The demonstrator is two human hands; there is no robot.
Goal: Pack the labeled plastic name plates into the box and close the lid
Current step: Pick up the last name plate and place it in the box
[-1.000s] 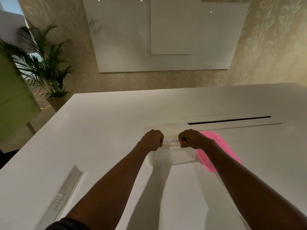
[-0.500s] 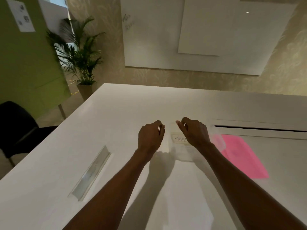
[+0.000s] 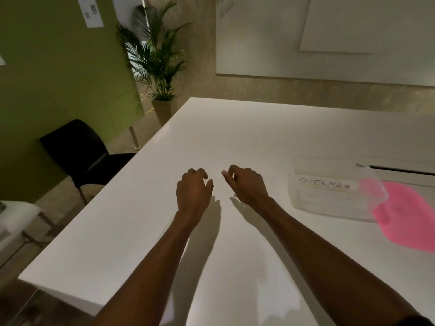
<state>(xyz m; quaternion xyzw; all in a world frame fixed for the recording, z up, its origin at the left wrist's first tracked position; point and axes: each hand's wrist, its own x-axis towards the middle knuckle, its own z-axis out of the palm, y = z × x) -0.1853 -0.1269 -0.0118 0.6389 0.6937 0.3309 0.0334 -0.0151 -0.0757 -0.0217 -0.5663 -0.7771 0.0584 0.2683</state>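
A clear plastic box stands open on the white table, to the right of both hands. Inside it lies a name plate with "SUPERMAN" handwritten on it. The pink lid lies flat on the table against the box's right side. My left hand and my right hand hover side by side over bare table, well left of the box. Both have loosely curled, parted fingers and hold nothing. No other name plate can be made out.
A long slot runs across the table behind the box. The table's left edge drops off near a black chair. Beyond stand a green partition, a potted palm, and a small white side table at far left.
Both hands have let go of the name plate, which now lies in the box, and have moved left away from it. The view has swung left, so the box sits at the right.
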